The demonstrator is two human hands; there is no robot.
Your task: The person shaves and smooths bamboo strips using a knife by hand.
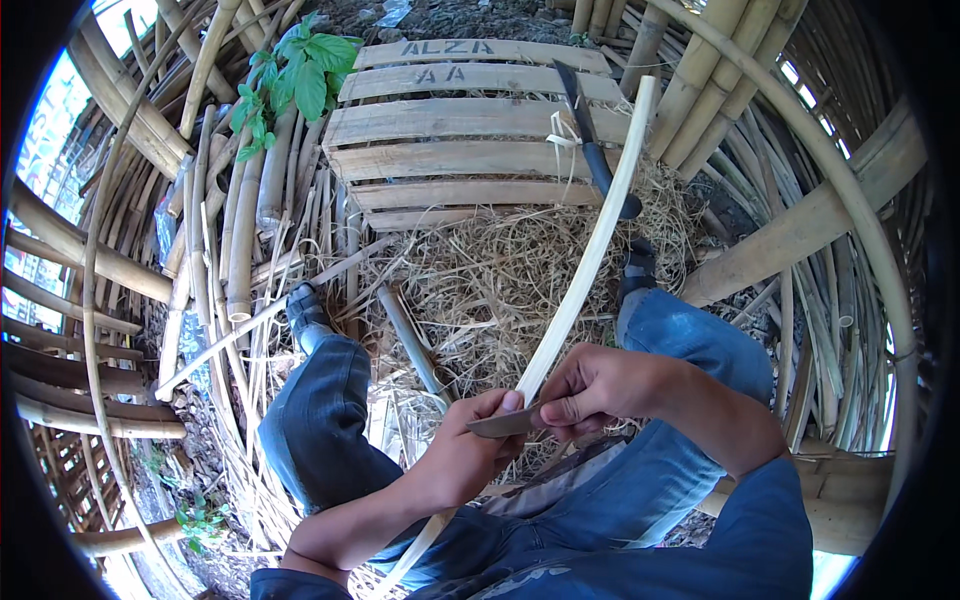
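Pale wooden slat pallet (470, 135) ahead, dark stencilled lettering on its top two slats, no packages, no screens

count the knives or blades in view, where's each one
2. One small blade is pinched between the left hand and right hand against the bamboo strip; a big knife lies on the slatted panel.

Bamboo strip (590, 250) — pale cream. Knife blade (500, 424) dull grey-brown. Jeans (320, 420) mid-blue, faded at the knees. Shavings (490, 270) straw-yellow. Slatted pallet (450, 120) weathered tan with dark lettering. Leaves (300, 70) — bright green. Big knife (595, 140) with a dark handle.
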